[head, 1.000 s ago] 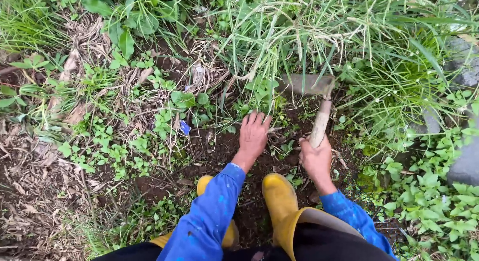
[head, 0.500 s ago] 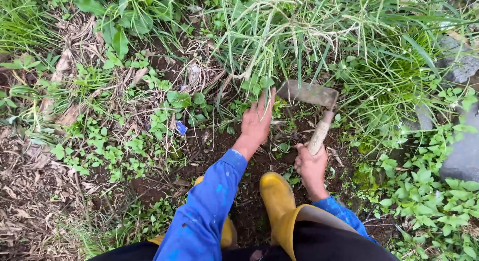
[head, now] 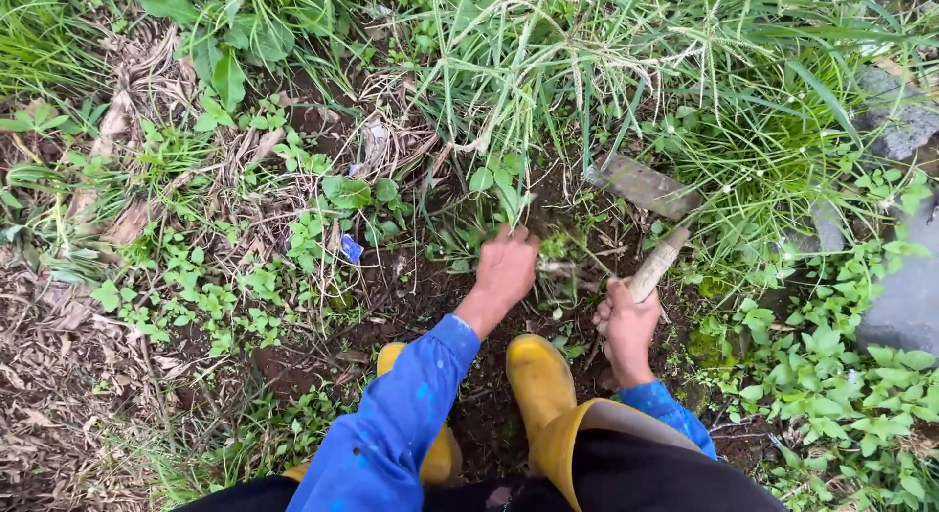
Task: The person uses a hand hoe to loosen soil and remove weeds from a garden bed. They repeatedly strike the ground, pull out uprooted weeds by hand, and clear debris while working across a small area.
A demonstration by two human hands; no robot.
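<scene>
Blue sleeves run down to both hands over dark, bare soil (head: 411, 287). Left hand (head: 506, 267) is curled, fingers folded down and closed on a small clump of weeds (head: 501, 184) at the foot of the tall grass (head: 626, 72); the fingertips are buried in the stems, so how tightly it grips cannot be told. Right hand (head: 626, 326) is clamped in a fist round the pale wooden handle of a hoe (head: 653, 228). Its rusty flat blade lies against the ground just beyond the handle, at the grass edge, near the left hand. Yellow boots (head: 540, 385) stand just below the hands. Grey stones (head: 905, 297) sit along the right edge.
</scene>
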